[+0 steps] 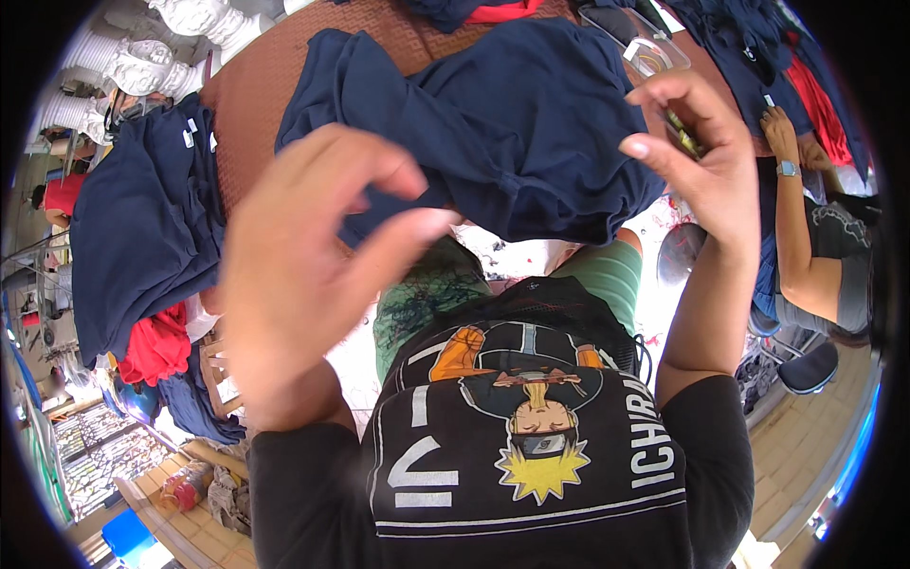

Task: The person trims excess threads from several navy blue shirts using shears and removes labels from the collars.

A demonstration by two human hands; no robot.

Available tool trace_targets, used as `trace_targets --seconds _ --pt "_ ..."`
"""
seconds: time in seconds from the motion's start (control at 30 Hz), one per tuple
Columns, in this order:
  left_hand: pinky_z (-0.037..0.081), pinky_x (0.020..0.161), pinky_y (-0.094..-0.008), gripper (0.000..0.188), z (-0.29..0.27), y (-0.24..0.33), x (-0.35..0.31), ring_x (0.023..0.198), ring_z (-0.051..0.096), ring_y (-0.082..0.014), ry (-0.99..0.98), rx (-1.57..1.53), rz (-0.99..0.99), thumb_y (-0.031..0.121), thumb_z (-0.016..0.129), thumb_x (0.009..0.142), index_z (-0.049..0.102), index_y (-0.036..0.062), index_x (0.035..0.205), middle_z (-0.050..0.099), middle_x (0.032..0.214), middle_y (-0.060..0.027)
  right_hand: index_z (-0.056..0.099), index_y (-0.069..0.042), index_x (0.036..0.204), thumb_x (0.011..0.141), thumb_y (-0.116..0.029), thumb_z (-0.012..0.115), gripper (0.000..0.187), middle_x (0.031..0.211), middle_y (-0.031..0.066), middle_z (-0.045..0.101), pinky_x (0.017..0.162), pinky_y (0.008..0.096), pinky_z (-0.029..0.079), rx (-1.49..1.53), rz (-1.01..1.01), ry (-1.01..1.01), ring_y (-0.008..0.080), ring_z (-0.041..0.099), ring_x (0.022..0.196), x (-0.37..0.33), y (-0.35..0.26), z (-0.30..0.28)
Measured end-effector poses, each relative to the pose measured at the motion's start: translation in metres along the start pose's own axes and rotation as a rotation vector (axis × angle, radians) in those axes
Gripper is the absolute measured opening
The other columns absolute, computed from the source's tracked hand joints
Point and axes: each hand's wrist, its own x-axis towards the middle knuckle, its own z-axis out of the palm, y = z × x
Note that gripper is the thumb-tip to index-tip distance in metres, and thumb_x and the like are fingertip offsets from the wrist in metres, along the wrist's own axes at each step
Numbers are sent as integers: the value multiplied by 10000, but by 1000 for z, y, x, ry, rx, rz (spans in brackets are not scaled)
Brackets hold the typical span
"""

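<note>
A dark navy garment (531, 114) lies bunched over the table's near edge, just above my lap. My left hand (313, 228) hovers over its left side, smeared by motion; thumb and forefinger are apart with nothing visible between them. Beside the garment's right edge is my right hand (706, 152), raised, thumb and forefinger spread. A small yellow-and-black thing (682, 135) sits in that palm, held by the curled fingers; its kind is mostly hidden.
The brown table (256, 85) carries a clear plastic box (654, 52) at the far right. More navy garments (142, 228) hang at the left, with red cloth (156, 346) below. At right, a co-worker's hand (782, 133) touches dark cloth. White ornate pillars (142, 66) stand far left.
</note>
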Motion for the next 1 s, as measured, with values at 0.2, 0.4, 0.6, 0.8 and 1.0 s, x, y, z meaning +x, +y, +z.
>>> trace_targets --seconds 0.2,0.4,0.6,0.8,1.0 --pt "462 819 -406 483 128 -17 9 991 552 -324 167 167 -99 146 780 698 510 56 1088 530 1048 -133 688 -63 947 687 -122 803 291 994 84 629 731 371 518 -464 18 -260 264 651 843 -18 45 60" --pt "405 563 -233 298 102 -45 21 628 527 -108 -92 -649 -501 -15 542 814 643 29 1090 629 901 -58 680 -15 936 911 -89 643 86 844 -4 671 767 240 473 1 272 -115 70 597 787 11 56 25" --pt "362 542 -154 268 83 -56 12 604 467 7 -312 -1134 -527 0 515 887 660 -3 1113 632 923 10 655 -15 962 888 -108 689 124 813 -34 628 687 205 442 66 312 -11 47 546 727 18 64 35" --pt "473 726 -198 188 95 -47 21 804 599 -51 242 -964 -460 -26 609 876 672 1 1051 613 1028 -12 669 -49 892 764 -136 795 199 780 36 643 703 273 480 -342 55 -297 105 608 747 -1 32 61" --pt "481 764 -200 262 83 -49 18 855 599 -52 -189 -1040 -455 108 651 924 658 -44 1138 691 974 -30 671 6 964 845 1 673 119 909 4 684 791 232 481 20 229 -60 70 602 864 23 42 22"
